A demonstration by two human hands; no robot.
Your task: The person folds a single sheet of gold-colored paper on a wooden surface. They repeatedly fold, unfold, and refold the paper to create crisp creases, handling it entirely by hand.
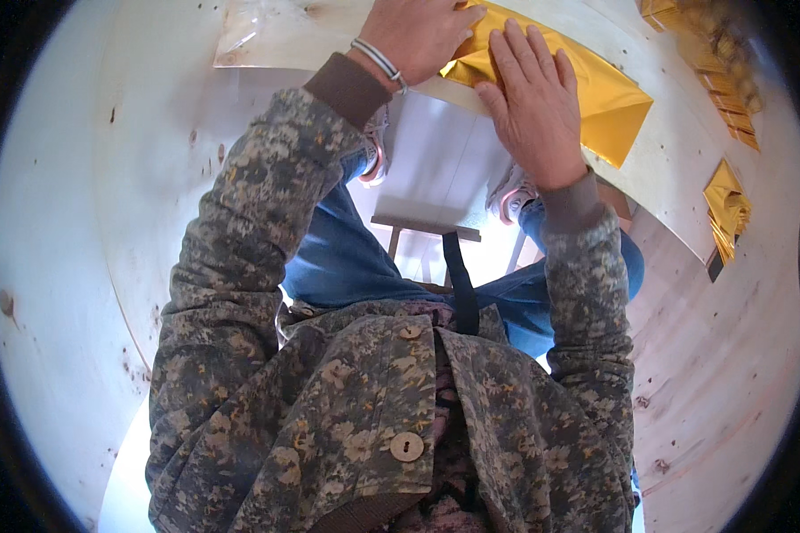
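A shiny gold foil sheet (618,107) lies on the pale work table at the top, with a fold along its near edge. My right hand (538,111) rests flat on it, fingers stretched out and slightly apart. At the left end of the foil is my left hand (418,35), with a striped band on its wrist. Its fingers are bent and closed at the foil's edge, and the upper part of the hand is cut off by the picture's rim.
More gold foil pieces (729,111) lie in a row at the upper right. A smaller crumpled gold foil piece (729,209) sits at the table's right edge. A clear plastic scrap (240,34) lies on the left. Below the table edge are my knees and a wooden bar (427,228).
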